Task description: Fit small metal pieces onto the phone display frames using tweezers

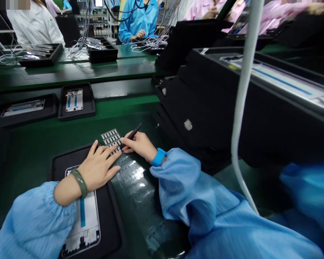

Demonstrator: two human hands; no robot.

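Note:
My right hand is closed round a black pen-like tool, its tip down at a sheet of small light pieces in rows. With fingers spread, my left hand rests its fingertips on the near part of that sheet and holds nothing. Under my left hand and wrist lies a black tray with a silver phone frame that bears a blue strip; its upper part is mostly covered. A clear plastic film with glare stretches from the sheet toward me.
Two black trays with phone frames stand at the back left. Stacked black trays rise on the right, behind a white cable. Beyond the green bench, several people work among cables and trays. A blurred blue sleeve is at right.

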